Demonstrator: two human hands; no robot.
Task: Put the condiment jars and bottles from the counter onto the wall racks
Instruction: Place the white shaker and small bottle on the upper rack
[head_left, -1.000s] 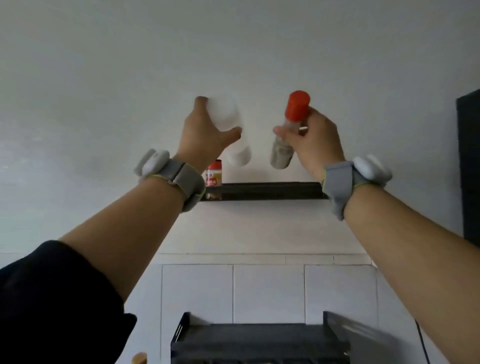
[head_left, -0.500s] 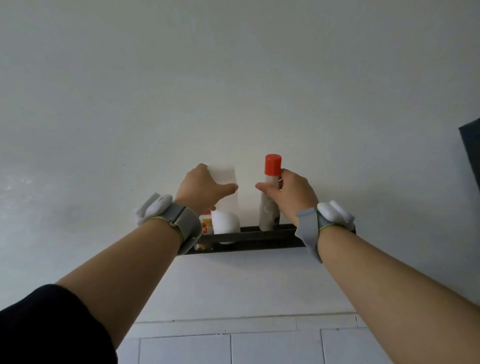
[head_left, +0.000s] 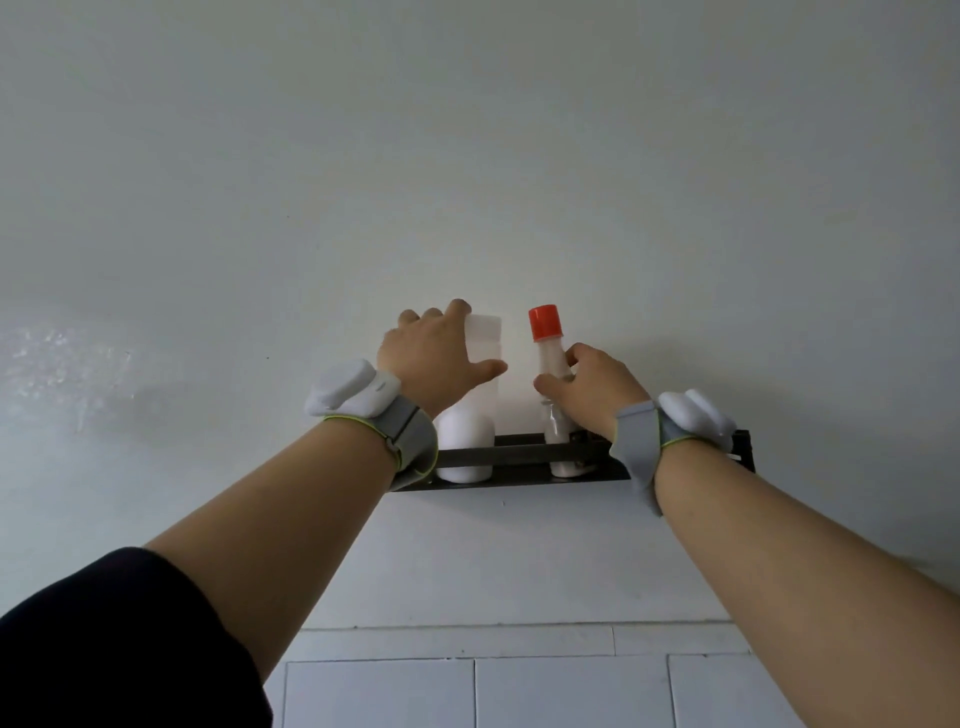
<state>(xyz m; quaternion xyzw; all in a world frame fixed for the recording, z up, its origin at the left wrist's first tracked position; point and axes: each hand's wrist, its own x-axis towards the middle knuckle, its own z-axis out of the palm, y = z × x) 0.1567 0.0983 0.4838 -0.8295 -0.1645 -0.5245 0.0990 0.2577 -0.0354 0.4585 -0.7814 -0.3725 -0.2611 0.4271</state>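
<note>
A black wall rack hangs on the pale wall, seen from below. A white jar with a white lid stands in it on the left. My left hand wraps its upper part, fingers over the lid. To its right a slim clear bottle with a red cap stands upright in the rack. My right hand holds its middle, thumb and fingers around it. Both wrists wear grey bands with white trackers.
White wall tiles run below the rack. The rack's right end sticks out behind my right wrist. My dark sleeve fills the lower left corner.
Both hands have lowered the white jar and the red-capped bottle from above the rack down into it. Both now stand upright on the rack. The small red-labelled jar at the left is now hidden.
</note>
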